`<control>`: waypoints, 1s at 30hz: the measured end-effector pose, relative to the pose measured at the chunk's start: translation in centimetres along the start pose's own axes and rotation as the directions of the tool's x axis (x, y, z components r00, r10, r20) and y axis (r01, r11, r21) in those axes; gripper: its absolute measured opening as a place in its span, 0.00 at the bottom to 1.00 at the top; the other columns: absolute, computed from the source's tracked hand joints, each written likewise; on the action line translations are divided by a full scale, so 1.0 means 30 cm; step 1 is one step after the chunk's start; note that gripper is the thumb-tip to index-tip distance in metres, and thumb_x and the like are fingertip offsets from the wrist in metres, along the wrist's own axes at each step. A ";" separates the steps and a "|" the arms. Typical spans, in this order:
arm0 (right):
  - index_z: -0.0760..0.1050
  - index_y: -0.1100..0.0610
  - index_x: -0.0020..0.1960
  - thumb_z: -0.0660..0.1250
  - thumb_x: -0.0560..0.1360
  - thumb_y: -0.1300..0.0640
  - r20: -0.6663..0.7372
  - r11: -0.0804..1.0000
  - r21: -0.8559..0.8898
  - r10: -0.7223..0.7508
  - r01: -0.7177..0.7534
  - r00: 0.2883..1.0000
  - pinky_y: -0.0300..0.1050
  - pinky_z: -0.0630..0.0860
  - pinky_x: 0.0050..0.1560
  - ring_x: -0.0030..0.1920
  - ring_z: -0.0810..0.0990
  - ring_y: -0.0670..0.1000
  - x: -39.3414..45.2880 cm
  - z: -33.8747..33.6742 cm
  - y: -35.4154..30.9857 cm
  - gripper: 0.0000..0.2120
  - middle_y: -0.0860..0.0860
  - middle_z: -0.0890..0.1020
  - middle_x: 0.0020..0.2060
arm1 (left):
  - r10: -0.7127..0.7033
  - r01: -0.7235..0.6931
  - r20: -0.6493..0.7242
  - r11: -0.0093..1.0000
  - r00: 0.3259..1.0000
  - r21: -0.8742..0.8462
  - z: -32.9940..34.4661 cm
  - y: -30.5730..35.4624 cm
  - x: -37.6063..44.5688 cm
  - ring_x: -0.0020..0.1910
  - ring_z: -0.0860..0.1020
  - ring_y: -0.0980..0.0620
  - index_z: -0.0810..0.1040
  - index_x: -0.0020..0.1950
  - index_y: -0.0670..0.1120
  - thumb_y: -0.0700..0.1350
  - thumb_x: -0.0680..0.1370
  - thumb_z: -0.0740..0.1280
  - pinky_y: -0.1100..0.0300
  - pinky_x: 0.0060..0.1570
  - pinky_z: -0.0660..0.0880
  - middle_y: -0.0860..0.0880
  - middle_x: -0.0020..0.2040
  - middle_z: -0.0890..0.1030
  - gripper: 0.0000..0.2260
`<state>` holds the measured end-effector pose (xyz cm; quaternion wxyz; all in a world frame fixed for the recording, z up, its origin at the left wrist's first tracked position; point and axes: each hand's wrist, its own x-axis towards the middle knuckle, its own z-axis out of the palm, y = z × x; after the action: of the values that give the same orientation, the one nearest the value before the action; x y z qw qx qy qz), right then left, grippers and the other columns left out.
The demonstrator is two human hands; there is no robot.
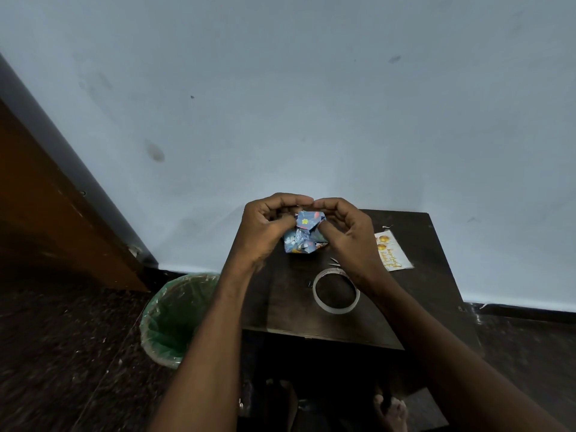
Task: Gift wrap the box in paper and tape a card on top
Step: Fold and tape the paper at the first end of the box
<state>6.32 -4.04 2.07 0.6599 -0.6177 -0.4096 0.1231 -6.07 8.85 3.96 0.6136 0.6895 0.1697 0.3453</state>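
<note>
Two bare arms, two bare feet

The left hand (265,227) and right hand (346,232) carry no rings, watch or sleeves; forearms bare to the near edge. Bare toes (391,406) show near, lower right.

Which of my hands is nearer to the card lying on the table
Right. Your right hand grips the wrapped box just beside the card, which lies at its outer side. Your left hand grips the box's far side, farther from the card.

Gold script runs along the card (393,251) just right of the right hand (349,235); upside down, too blurred to read; nothing else lettered.
</note>
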 end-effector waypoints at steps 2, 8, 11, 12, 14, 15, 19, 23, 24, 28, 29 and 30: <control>0.82 0.58 0.59 0.66 0.78 0.66 0.004 1.000 0.003 -0.003 0.003 1.000 0.61 0.83 0.58 0.57 0.85 0.54 0.000 -0.003 0.002 0.12 0.52 0.87 0.54 | -0.053 0.054 0.008 0.997 0.999 -0.049 0.004 -0.002 0.004 0.60 0.85 0.37 0.89 0.55 0.47 0.30 0.74 0.66 0.40 0.61 0.82 0.43 0.54 0.89 0.19; 0.82 0.59 0.57 0.66 0.79 0.66 0.000 1.000 0.012 -0.001 0.001 1.000 0.62 0.83 0.56 0.56 0.86 0.55 0.004 -0.012 0.007 0.10 0.52 0.87 0.52 | -0.063 0.063 0.013 0.998 0.998 -0.009 0.000 0.014 0.002 0.52 0.85 0.53 0.88 0.57 0.45 0.28 0.77 0.71 0.54 0.54 0.84 0.48 0.51 0.89 0.16; 0.82 0.58 0.57 0.66 0.79 0.66 0.002 1.000 0.021 0.002 -0.002 1.000 0.63 0.83 0.56 0.55 0.86 0.56 0.008 -0.015 0.009 0.10 0.53 0.87 0.52 | 0.062 -0.061 -0.008 0.996 0.998 0.068 -0.005 0.011 0.000 0.52 0.86 0.46 0.89 0.54 0.43 0.33 0.75 0.78 0.49 0.54 0.85 0.47 0.50 0.89 0.10; 0.82 0.57 0.56 0.66 0.79 0.66 0.005 1.000 0.018 0.001 -0.001 1.000 0.63 0.83 0.56 0.55 0.86 0.56 0.008 -0.014 0.007 0.10 0.53 0.87 0.52 | 0.128 -0.127 -0.008 0.985 0.992 0.116 -0.005 0.008 0.003 0.52 0.86 0.46 0.89 0.53 0.43 0.34 0.74 0.79 0.47 0.54 0.84 0.47 0.51 0.88 0.10; 0.82 0.57 0.56 0.67 0.78 0.64 0.010 1.000 -0.001 -0.009 0.009 1.000 0.63 0.82 0.57 0.55 0.86 0.56 0.010 -0.011 0.004 0.10 0.52 0.87 0.52 | 0.255 -0.244 -0.008 0.937 0.967 0.251 -0.001 0.002 0.009 0.51 0.86 0.48 0.90 0.51 0.44 0.35 0.74 0.80 0.49 0.54 0.83 0.48 0.50 0.87 0.09; 0.82 0.57 0.56 0.67 0.78 0.63 0.013 1.000 -0.009 -0.016 0.016 1.000 0.63 0.82 0.57 0.55 0.86 0.55 0.011 -0.011 0.003 0.09 0.52 0.87 0.52 | 0.301 -0.282 -0.014 0.908 0.954 0.309 0.003 0.002 0.010 0.51 0.86 0.49 0.90 0.50 0.45 0.35 0.74 0.80 0.50 0.54 0.83 0.49 0.50 0.87 0.08; 0.83 0.56 0.55 0.67 0.78 0.66 -0.003 1.000 -0.019 -0.020 0.020 1.000 0.64 0.82 0.56 0.54 0.86 0.55 0.013 -0.012 -0.001 0.10 0.50 0.87 0.50 | 0.388 -0.350 -0.017 0.848 0.921 0.397 0.019 0.012 0.006 0.51 0.86 0.52 0.90 0.49 0.50 0.35 0.74 0.79 0.56 0.53 0.82 0.52 0.48 0.88 0.10; 0.83 0.54 0.54 0.67 0.79 0.66 -0.026 0.999 -0.052 -0.013 0.012 1.000 0.61 0.83 0.55 0.53 0.86 0.52 0.015 -0.015 -0.003 0.10 0.49 0.87 0.49 | 0.375 -0.330 -0.026 0.844 0.927 0.422 0.027 0.006 0.007 0.51 0.86 0.53 0.90 0.49 0.49 0.36 0.75 0.78 0.52 0.52 0.82 0.55 0.48 0.88 0.09; 0.83 0.54 0.54 0.67 0.80 0.66 -0.018 0.998 -0.058 -0.018 0.017 1.000 0.59 0.83 0.55 0.52 0.86 0.52 0.015 -0.017 -0.007 0.10 0.48 0.87 0.48 | 0.367 -0.319 -0.037 0.850 0.930 0.419 0.029 0.005 0.007 0.51 0.86 0.53 0.90 0.49 0.49 0.36 0.75 0.78 0.51 0.53 0.83 0.55 0.47 0.88 0.08; 0.84 0.55 0.54 0.69 0.81 0.64 0.031 0.998 -0.060 -0.026 0.028 0.999 0.53 0.83 0.54 0.51 0.86 0.50 0.017 -0.027 -0.018 0.08 0.47 0.87 0.47 | 0.285 -0.237 -0.087 0.904 0.955 0.356 0.034 0.006 0.009 0.51 0.87 0.51 0.90 0.49 0.49 0.40 0.79 0.76 0.47 0.53 0.83 0.55 0.47 0.89 0.05; 0.84 0.56 0.54 0.69 0.81 0.64 0.033 0.998 -0.055 -0.027 0.029 0.999 0.52 0.83 0.53 0.51 0.86 0.50 0.017 -0.027 -0.019 0.07 0.47 0.87 0.47 | 0.243 -0.202 -0.098 0.928 0.965 0.313 0.039 0.007 0.008 0.51 0.87 0.51 0.90 0.49 0.50 0.41 0.80 0.75 0.45 0.53 0.84 0.54 0.47 0.89 0.05; 0.85 0.56 0.53 0.69 0.81 0.64 0.031 0.998 -0.052 -0.030 0.032 0.999 0.52 0.83 0.52 0.50 0.86 0.50 0.017 -0.027 -0.020 0.07 0.48 0.87 0.47 | 0.200 -0.166 -0.105 0.949 0.974 0.268 0.044 0.009 0.006 0.51 0.87 0.51 0.90 0.48 0.52 0.42 0.81 0.74 0.44 0.54 0.84 0.54 0.48 0.89 0.06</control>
<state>7.00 -4.41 2.89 0.6391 -0.6264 -0.4321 0.1115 -5.10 7.97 4.25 0.4717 0.7521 0.1882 0.4201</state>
